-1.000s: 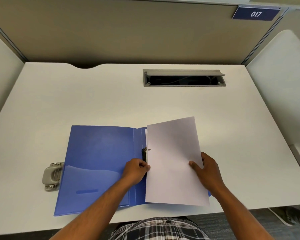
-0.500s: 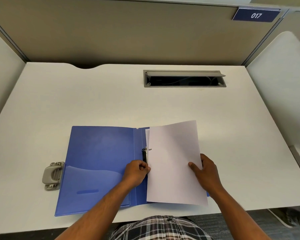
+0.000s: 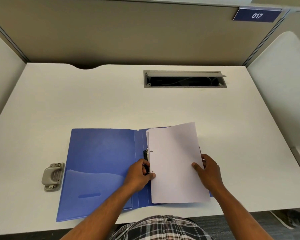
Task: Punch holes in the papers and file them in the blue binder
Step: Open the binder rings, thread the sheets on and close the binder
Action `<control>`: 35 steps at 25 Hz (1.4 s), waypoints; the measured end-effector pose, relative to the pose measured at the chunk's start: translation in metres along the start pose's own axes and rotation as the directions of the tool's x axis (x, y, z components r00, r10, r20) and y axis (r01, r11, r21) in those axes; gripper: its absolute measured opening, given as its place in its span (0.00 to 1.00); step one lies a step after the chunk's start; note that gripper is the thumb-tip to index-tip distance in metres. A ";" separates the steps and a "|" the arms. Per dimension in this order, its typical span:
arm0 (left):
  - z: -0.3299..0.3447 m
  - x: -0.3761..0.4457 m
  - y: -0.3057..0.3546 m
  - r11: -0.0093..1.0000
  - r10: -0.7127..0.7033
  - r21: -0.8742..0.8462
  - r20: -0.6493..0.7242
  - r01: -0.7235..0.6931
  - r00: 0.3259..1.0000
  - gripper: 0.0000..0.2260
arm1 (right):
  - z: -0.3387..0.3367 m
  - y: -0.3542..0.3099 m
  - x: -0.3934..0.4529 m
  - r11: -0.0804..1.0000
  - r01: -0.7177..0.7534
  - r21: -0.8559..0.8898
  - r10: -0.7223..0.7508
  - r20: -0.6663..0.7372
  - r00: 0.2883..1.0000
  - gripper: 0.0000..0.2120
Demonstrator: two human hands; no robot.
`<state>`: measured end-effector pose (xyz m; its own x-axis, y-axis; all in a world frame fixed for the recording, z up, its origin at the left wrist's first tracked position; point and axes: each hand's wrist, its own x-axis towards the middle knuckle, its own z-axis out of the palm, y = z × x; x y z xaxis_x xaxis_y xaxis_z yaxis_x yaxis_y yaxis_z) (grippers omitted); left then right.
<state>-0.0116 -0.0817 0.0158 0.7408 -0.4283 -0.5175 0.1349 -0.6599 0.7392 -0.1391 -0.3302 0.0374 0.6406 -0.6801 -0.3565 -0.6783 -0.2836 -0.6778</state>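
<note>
The blue binder (image 3: 100,167) lies open on the white desk (image 3: 111,104) near its front edge. Its black and metal ring clip (image 3: 146,155) runs along the spine. A white sheet of paper (image 3: 175,163) rests on the binder's right half, over at least one other sheet whose left edge peeks out. My left hand (image 3: 139,175) pinches the sheet's left edge by the lower ring. My right hand (image 3: 209,172) grips the sheet's right edge, thumb on top. The grey hole punch (image 3: 53,176) sits left of the binder.
An open grey cable tray (image 3: 184,78) is set into the desk at the back. Partition walls enclose the desk on three sides, with a blue sign reading 017 (image 3: 257,15) at the upper right. The desk's front edge is close to my body.
The sheet has come lower and flatter onto the binder's right half, its left edge now at the rings. Both hands shifted slightly with it.
</note>
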 end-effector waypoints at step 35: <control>0.008 -0.005 -0.004 0.990 0.085 0.123 -0.101 -0.073 0.991 0.21 | 0.029 0.033 0.022 0.989 -0.049 -0.137 0.035 -0.103 0.994 0.17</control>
<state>-0.0207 -0.0823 0.0121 0.8122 -0.4184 -0.4065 -0.0010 -0.6978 0.7163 -0.1369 -0.3344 -0.0116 0.5759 -0.7554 -0.3124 -0.7519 -0.3394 -0.5652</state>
